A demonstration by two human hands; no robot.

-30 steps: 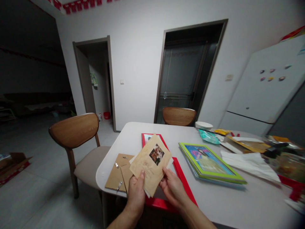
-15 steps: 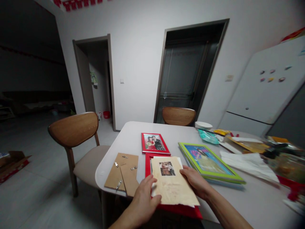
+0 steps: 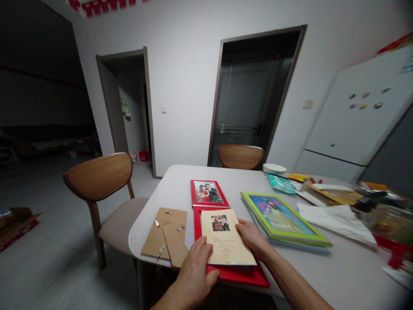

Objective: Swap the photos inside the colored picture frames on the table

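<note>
A cream sheet with a small printed picture [image 3: 222, 247] lies over a larger red photo frame [image 3: 248, 275] at the table's near edge. My left hand [image 3: 193, 273] is curled at the frame's lower left side, its fingertips by the sheet's left edge and its thumb on the red border. At the sheet's right edge, my right hand [image 3: 254, 239] grips it with bent fingers. Beyond lies a smaller red frame with a couple's photo [image 3: 208, 193]. Two brown backing boards [image 3: 153, 234] with metal clips overlap on the left.
Green-edged frames [image 3: 284, 217] are stacked on the right of the white table [image 3: 180, 181]. Farther right are white tissue paper [image 3: 332, 221], a teal packet [image 3: 280, 184] and a white bowl [image 3: 274, 168]. Wooden chairs [image 3: 100, 174] stand left and behind.
The sheet has moved left and away from me and now sits lower and straighter over the red frame. My right hand moved with it; my left thumb came off the sheet onto the border.
</note>
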